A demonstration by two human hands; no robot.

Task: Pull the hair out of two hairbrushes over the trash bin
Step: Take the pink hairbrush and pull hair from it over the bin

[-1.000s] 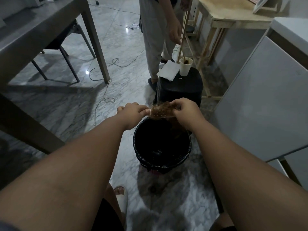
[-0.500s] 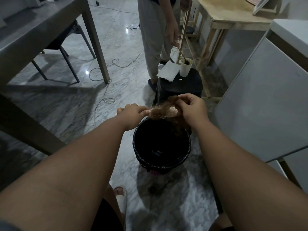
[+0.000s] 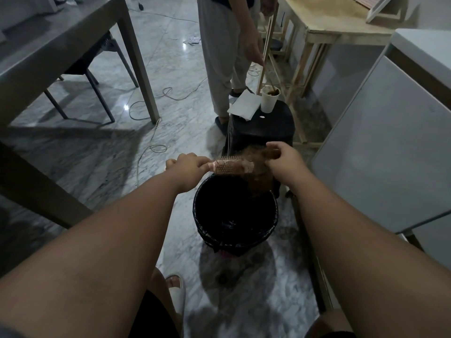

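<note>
A pink hairbrush [image 3: 229,167] lies level above the far rim of the black-lined trash bin [image 3: 273,215]. My left hand [image 3: 188,168] grips its handle, which is hidden in my fist. A mat of brown hair [image 3: 255,164] hangs off the brush's right end, partly peeled away from the bristles and drooping toward the bin. My right hand [image 3: 284,162] pinches the top of that hair clump just right of the brush head. No second brush is visible.
Another person [image 3: 224,57] stands beyond a black stool [image 3: 275,128] holding a paper cup [image 3: 268,100] and a napkin [image 3: 244,106]. A grey table [image 3: 61,45] is at left, a white cabinet [image 3: 390,154] at right, a wooden table [image 3: 336,25] behind. Cables lie on the marble floor.
My right hand has pulled the hair to the right and slightly up, lifting it off the bristles. More bare pink brush pad and pins now show. My left hand stayed put.
</note>
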